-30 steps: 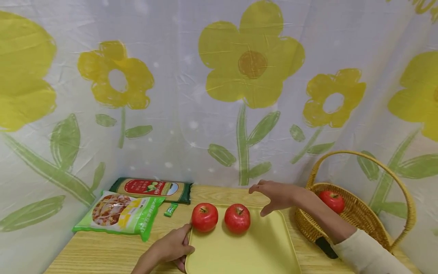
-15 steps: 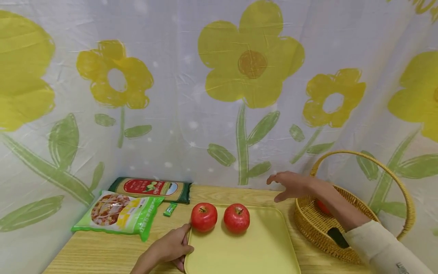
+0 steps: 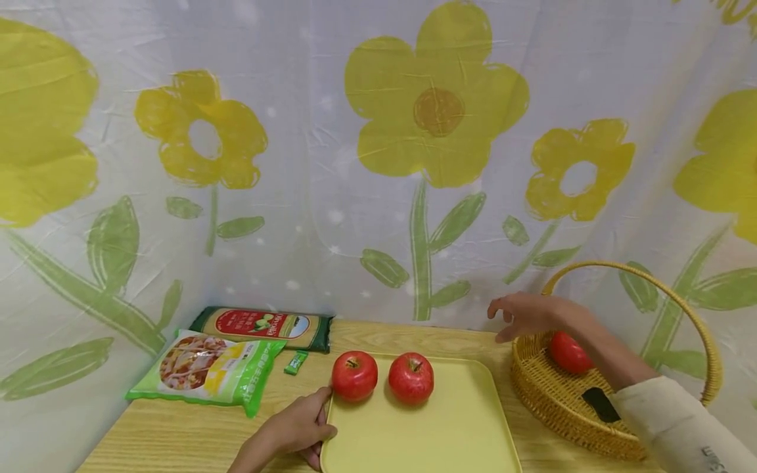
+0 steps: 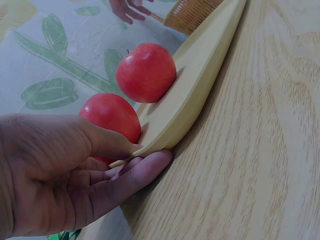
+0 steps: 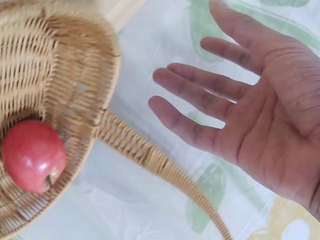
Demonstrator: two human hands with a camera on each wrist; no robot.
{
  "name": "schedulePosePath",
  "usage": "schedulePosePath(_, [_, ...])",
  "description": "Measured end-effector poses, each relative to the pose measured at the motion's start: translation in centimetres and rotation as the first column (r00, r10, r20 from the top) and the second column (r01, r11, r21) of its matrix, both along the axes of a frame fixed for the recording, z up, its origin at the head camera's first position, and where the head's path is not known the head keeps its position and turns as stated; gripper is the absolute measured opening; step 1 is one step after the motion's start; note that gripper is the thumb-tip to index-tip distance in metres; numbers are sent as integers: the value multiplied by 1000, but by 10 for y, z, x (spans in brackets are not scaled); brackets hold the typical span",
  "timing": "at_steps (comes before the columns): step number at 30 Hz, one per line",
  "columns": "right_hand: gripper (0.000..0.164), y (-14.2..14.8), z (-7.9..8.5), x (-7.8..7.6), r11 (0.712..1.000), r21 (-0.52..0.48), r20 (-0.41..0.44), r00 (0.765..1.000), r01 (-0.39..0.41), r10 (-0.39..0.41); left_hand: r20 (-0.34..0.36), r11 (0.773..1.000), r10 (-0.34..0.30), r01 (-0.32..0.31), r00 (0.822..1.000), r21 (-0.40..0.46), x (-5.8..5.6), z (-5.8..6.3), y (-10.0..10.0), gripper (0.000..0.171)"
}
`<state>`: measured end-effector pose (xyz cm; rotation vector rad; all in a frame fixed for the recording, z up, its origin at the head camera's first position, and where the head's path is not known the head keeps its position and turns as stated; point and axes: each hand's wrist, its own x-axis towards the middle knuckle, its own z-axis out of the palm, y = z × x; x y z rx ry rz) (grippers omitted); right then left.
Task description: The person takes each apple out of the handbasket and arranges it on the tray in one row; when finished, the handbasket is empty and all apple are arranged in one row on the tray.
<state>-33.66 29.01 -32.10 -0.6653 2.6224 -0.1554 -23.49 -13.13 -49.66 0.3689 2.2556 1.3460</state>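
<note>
My left hand (image 3: 298,427) pinches the left rim of a yellow tray (image 3: 426,437), thumb on top and fingers underneath, as the left wrist view shows. Two red apples, a left apple (image 3: 354,376) and a right apple (image 3: 411,378), sit side by side toward the tray's back left. My right hand (image 3: 526,315) hovers above the back left side of a wicker basket (image 3: 568,420). Its fingers are spread and hold nothing; the right wrist view shows the bare palm (image 5: 270,125). Another apple (image 3: 569,353) lies inside the basket, partly hidden by the right forearm.
The basket's tall arched handle (image 3: 680,295) rises at the right. On the left lie a green-and-white food bag (image 3: 207,368), a dark green packet (image 3: 266,328) and a small green sachet (image 3: 295,362). A flower-printed curtain (image 3: 307,197) hangs behind the wooden table (image 3: 177,437).
My right hand has moved right, from over the tray's back right corner to the basket. The left hand keeps its hold on the tray. The apples on the tray stay put.
</note>
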Motion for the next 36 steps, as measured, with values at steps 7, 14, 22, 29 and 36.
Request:
schedulePosePath(7, [41,21,-1,-1,1000,-20,-22,1000,3,-3,3,1000,2,-2,1000,8,0,1,-1,74])
schedulePosePath(14, [39,42,11,0,999,-40,-57,998,30,-32,17,1000,3,-3,1000,0,1,2,1,74])
schedulePosePath(22, [33,60,2,-3,1000,-19,-94,996,8,-10,11,1000,20,-20,1000,13,2,3,0,73])
schedulePosePath(29, [32,79,-4,-7,998,28,-132,990,52,-48,1,1000,10,-10,1000,19,2,5,-2,72])
schedulePosePath(36, [32,101,-19,-12,993,44,-141,985,108,-100,8,1000,17,-17,1000,13,3,3,0,71])
